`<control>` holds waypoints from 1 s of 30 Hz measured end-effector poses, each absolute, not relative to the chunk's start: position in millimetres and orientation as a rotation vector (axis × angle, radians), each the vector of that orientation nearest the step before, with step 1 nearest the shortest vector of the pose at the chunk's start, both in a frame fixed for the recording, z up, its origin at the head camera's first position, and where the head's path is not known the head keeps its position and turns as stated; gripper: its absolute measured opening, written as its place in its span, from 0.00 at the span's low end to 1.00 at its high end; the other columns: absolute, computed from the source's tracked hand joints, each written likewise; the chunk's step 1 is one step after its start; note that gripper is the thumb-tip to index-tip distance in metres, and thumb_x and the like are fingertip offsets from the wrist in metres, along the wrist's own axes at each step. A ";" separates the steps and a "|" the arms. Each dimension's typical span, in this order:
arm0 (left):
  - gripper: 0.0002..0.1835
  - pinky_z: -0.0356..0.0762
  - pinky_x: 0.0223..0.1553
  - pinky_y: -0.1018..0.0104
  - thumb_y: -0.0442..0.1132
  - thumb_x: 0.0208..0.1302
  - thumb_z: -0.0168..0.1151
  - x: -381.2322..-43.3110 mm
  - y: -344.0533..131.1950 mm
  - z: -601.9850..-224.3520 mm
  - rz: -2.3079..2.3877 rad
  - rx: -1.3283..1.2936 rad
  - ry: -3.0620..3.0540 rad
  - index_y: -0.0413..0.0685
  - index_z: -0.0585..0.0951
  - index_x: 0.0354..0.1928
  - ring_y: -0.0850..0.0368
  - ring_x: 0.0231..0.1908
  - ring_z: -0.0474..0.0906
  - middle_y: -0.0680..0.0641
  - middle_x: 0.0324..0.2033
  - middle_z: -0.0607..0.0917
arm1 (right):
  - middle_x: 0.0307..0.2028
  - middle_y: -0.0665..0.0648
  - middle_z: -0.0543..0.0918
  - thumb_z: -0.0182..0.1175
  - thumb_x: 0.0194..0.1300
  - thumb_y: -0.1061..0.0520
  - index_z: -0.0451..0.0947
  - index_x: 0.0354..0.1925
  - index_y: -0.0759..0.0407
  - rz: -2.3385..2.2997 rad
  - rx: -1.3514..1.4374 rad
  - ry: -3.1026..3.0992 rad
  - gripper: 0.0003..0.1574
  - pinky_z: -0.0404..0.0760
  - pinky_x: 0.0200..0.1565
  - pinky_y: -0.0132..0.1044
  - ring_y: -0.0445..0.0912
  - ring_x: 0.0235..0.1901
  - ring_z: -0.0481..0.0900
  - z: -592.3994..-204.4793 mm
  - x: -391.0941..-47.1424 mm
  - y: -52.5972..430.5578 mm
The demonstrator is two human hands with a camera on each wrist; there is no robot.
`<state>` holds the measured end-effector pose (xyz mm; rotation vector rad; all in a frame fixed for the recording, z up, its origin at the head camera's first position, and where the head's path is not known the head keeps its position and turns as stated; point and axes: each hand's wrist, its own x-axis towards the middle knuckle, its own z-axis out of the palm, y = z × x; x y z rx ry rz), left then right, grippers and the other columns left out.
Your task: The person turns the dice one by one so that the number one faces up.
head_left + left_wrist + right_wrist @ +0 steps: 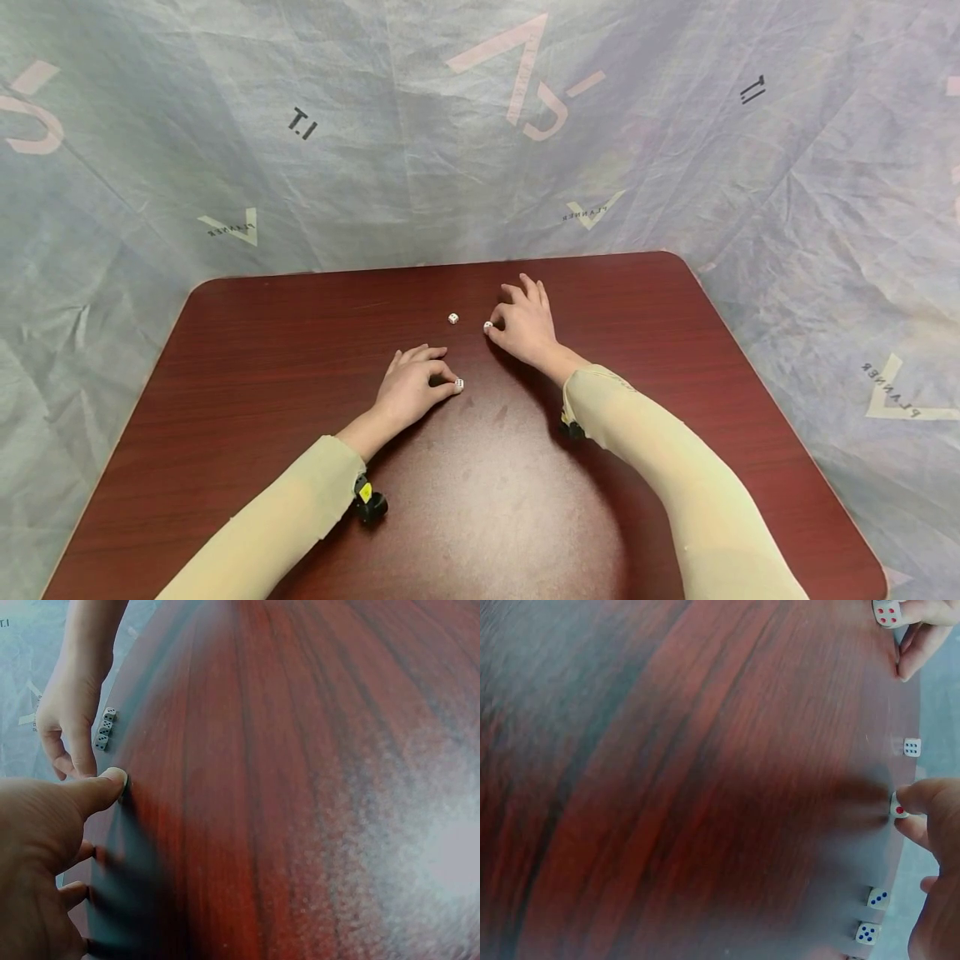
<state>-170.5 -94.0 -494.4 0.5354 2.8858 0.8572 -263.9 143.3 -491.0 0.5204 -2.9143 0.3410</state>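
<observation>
My left hand (411, 389) pinches a white die (459, 384) between thumb and finger, low over the table. In the right wrist view that die (887, 613) shows red pips. Farther forward, my right hand (525, 323) pinches another white die (488, 327) at its thumb tip; a red pip faces the right wrist camera. Between the hands' lines of reach, a lone die (453, 318) rests on the table, left of the right hand. Beside the right hand, a row of dice (106, 727) stands close together; the head view hides it behind that hand.
The dark red wooden table (300, 333) has rounded corners and a bright glare near its front middle. Grey printed fabric (405, 167) hangs behind and along both sides. Small black cameras (371, 502) are strapped at the wrists, over pale sleeves.
</observation>
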 end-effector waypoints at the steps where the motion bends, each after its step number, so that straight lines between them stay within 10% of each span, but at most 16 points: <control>1: 0.04 0.43 0.74 0.35 0.54 0.66 0.71 -170.4 -93.8 -494.4 0.858 0.535 2.885 0.68 0.89 0.37 0.44 0.75 0.59 0.48 0.70 0.75 | 0.72 0.58 0.69 0.69 0.66 0.41 0.88 0.34 0.44 0.351 0.525 -2.911 0.10 0.34 0.76 0.57 0.59 0.79 0.41 -491.2 -263.4 143.3; 30: 0.06 0.41 0.74 0.34 0.53 0.66 0.71 -171.3 -93.9 -496.5 0.849 0.555 2.881 0.65 0.90 0.39 0.43 0.75 0.58 0.47 0.70 0.74 | 0.71 0.58 0.71 0.72 0.61 0.47 0.89 0.35 0.47 0.493 0.628 -2.715 0.07 0.39 0.76 0.58 0.57 0.79 0.44 -420.5 -228.1 209.9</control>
